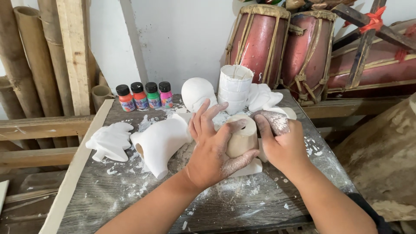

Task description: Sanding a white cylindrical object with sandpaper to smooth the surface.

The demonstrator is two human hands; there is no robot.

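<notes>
Head view, left hand (212, 149) and right hand (284, 145) clamped on beige mould (242, 136), table (130, 190) front edge bare

Bare forearms, no sleeves, rings or watch; left hand (212, 151) and right hand (281, 145) dusted with pale grey-white powder, thickest on fingers.

Soft, even daylight, fairly bright; no hard glare. White wall (182, 39) and plaster pieces (160, 141) near overexposed, detail washed out. Faint shadows under hands on table (130, 195). Centre sharp; slight wide-angle bend at edges, bamboo poles (26, 65) leaning. Dark corner lower left, under table.
</notes>
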